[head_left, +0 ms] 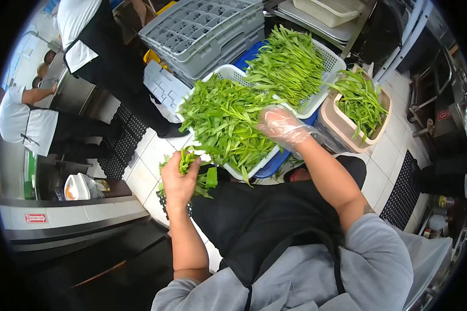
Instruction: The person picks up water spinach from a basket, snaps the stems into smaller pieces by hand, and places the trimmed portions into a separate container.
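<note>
Head view: from my remote seat I see the left hand [179,179] closed around a small bunch [186,163] of greens, with short stems bunched at thumb and fingers and leaves trailing out toward 4 o'clock. The right hand [283,124], in a thin plastic glove, lies at 2 o'clock from it with fingers curled in at the right side of the leafy heap [218,111]; the fingertips are hidden from me, so I cannot tell whether they grip any stems. The heap fills the near basket [239,75], its middle at 9 o'clock from the right hand and about 1 o'clock from the left. By my read, the right hand is the nearer one, since it is right at the heap, while the left is held just outside the basket's near-left side. Leaves in the heap point many ways, but the stems beside the glove seem to lie roughly along a 9-to-3 line, ends toward the fingers. From the right hand I find the far basket [333,61] toward 1 o'clock, with stems laid more evenly in it, and a beige tub [342,136] of greens toward 3 o'clock. Grey racks [207,36] stand stacked at 11 o'clock, and a co-worker [93,52] in a dark apron is beyond them, at 10 o'clock.
</note>
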A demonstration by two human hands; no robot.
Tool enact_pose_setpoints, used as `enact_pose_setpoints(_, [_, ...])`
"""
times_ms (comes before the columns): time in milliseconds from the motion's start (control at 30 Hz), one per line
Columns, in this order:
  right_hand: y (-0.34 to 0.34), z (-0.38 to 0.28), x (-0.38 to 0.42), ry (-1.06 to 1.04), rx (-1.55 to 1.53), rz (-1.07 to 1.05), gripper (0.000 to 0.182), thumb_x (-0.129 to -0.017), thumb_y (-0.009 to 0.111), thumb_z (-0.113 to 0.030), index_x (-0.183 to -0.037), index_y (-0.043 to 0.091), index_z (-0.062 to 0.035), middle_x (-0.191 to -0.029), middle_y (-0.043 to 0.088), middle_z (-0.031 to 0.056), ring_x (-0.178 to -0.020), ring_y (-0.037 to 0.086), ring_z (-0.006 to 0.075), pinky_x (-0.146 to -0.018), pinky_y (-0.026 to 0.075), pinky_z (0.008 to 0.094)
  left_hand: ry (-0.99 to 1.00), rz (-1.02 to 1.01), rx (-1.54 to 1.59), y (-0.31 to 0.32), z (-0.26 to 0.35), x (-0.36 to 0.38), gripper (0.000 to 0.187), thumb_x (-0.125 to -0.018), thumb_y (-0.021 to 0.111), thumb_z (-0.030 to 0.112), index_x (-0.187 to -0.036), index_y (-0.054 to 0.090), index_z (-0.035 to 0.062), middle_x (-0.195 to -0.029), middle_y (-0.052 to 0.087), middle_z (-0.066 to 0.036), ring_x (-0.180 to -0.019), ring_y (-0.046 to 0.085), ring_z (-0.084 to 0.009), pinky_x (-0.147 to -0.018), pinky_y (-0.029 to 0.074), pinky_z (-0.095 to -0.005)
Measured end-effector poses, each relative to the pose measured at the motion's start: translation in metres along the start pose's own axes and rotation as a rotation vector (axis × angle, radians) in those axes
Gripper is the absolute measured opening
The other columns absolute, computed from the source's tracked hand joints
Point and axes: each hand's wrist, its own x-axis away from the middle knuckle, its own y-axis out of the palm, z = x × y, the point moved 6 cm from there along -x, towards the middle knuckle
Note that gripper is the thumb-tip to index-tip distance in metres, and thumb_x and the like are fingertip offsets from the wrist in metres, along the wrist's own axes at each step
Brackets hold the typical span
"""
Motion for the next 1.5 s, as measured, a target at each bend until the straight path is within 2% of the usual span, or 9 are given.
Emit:
enact_pose_setpoints(167, [0.002,0.013,-0.011,-0.199,-0.011,0.235,0.02,-0.091,0.059,-0.02,-0.099,0.068,-0.003,-0.092,0.07,0.0218,-0.088,0.068,0.0436,-0.083,0.054,0.0514,-0.016,-0.044,-0.016,0.008,-0.015,0.01,0.017,-0.085,0.079,0.006,-0.095,0.067,-0.0009,-0.074,0.069,-0.01,-0.067,0.06,-0.0134,-0.066,0.05,-0.0316])
enact_pose_setpoints(367, [-0.038,0.012,-0.013,-0.123,-0.221,0.279,0.015,-0.094,0.053,-0.015,-0.102,0.06,-0.0061,-0.089,0.065,0.0226,-0.088,0.063,0.0466,-0.078,0.051,0.0538,-0.067,-0.046,0.038,0.023,-0.011,0.002,0.019,-0.087,0.077,0.007,-0.104,0.072,0.0,-0.079,0.072,-0.012,-0.073,0.066,-0.0139,-0.071,0.053,-0.0313])
enact_pose_setpoints(567, [-0.081,-0.021,-0.008,-0.125,-0.183,0.183,0.02,-0.101,0.047,-0.017,-0.116,0.056,-0.0059,-0.103,0.063,0.0221,-0.099,0.059,0.0453,-0.087,0.048,0.0521,0.455,0.151,0.033,0.009,0.093,-0.048,0.025,-0.085,0.074,0.004,-0.109,0.073,0.0034,-0.099,0.077,-0.013,-0.087,0.073,-0.0249,-0.081,0.054,-0.0361])
enact_pose_setpoints(767, [-0.086,-0.022,-0.003,-0.224,-0.044,0.223,0.023,-0.092,0.056,-0.007,-0.115,0.057,-0.0045,-0.099,0.063,0.0218,-0.098,0.06,0.044,-0.086,0.049,0.0519,0.671,-0.25,-0.292,0.078,0.116,-0.108,0.032,-0.083,0.073,0.009,-0.115,0.073,0.0051,-0.12,0.073,-0.015,-0.106,0.063,-0.0366,-0.093,0.049,-0.0462])
enact_pose_setpoints(900, [-0.082,-0.02,0.009,-0.164,0.068,0.164,0.02,-0.09,0.055,-0.004,-0.109,0.059,-0.0041,-0.096,0.063,0.0189,-0.092,0.062,0.0414,-0.081,0.051,0.049,0.409,-0.541,-0.278,0.108,0.089,-0.12,0.033,-0.086,0.072,0.011,-0.116,0.071,0.0,-0.125,0.069,-0.017,-0.108,0.061,-0.0407,-0.096,0.051,-0.046])
enact_pose_setpoints(1000, [-0.072,0.001,0.018,-0.171,-0.024,0.231,0.016,-0.091,0.054,-0.006,-0.106,0.059,-0.0042,-0.094,0.062,0.0173,-0.091,0.062,0.0409,-0.081,0.051,0.048,0.495,-0.315,-0.159,0.098,0.082,-0.117,0.031,-0.086,0.07,0.01,-0.115,0.071,-0.0007,-0.12,0.069,-0.019,-0.111,0.064,-0.0414,-0.097,0.053,-0.0451])
enact_pose_setpoints(1133, [-0.081,0.007,0.028,-0.129,-0.219,0.245,0.012,-0.092,0.054,-0.008,-0.103,0.058,-0.0063,-0.093,0.061,0.0173,-0.091,0.061,0.0418,-0.078,0.048,0.0491,0.157,-0.62,-0.89,0.08,0.102,-0.098,0.041,-0.08,0.064,0.001,-0.12,0.071,0.0005,-0.13,0.066,-0.019,-0.111,0.067,-0.0413,-0.098,0.054,-0.0476])
enact_pose_setpoints(1267, [-0.088,-0.014,0.025,-0.177,-0.12,0.232,0.009,-0.092,0.054,-0.008,-0.101,0.057,-0.0063,-0.09,0.062,0.0192,-0.089,0.06,0.0434,-0.076,0.046,0.0496,0.677,-0.4,-0.253,0.109,0.116,-0.099,0.041,-0.08,0.065,0.002,-0.12,0.069,-0.0003,-0.117,0.07,-0.021,-0.114,0.064,-0.0418,-0.104,0.05,-0.0481])
enact_pose_setpoints(1500, [-0.085,-0.027,0.026,-0.261,0.02,0.246,0.014,-0.089,0.061,-0.018,-0.096,0.065,-0.0071,-0.087,0.064,0.0189,-0.088,0.063,0.0423,-0.082,0.05,0.0525,0.4,-0.584,-0.317,0.121,0.103,-0.101,0.03,-0.089,0.071,0.02,-0.112,0.068,-0.0007,-0.105,0.07,-0.029,-0.105,0.064,-0.0453,-0.093,0.05,-0.0525])
